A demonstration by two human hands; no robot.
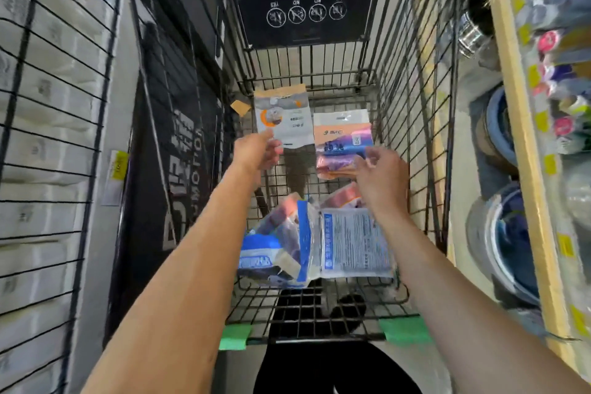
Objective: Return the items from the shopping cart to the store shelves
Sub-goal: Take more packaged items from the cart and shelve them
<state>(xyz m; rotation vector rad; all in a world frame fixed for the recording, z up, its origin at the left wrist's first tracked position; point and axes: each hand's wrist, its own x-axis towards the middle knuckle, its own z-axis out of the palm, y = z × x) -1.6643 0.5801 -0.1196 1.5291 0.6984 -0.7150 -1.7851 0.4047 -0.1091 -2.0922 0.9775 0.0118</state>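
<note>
The shopping cart (412, 80) fills the middle of the frame, its wire basket seen from above, parked in a narrow aisle so that shelves are within reach on both sides. A wire rack (54, 125) of pale packs runs down the left edge, and a wooden-edged shelf (518, 125) with bowls and small bright goods runs down the right; the cart likely sits between them so that items can go straight back from it.

Lower centre, two clear flat packs (315, 243) with blue print lie overlapping on the cart floor, not yet picked up. Just above them, at centre right, a packet with orange and purple bands (342, 141) lies flat on the wire.

The left hand (259, 150), in the middle of the frame, is clamped on the lower corner of a white and orange packet (283, 117), holding it upright and clear of the cart floor, probably so the label can be read and its shelf found. The right hand (380, 176) hovers over the lower end of the banded packet with fingers curled and apart, holding nothing; whether the fingertips touch it cannot be told. It seems placed to take that packet next.

A small tan tag (240, 107) shows just left of the lifted packet.
</note>
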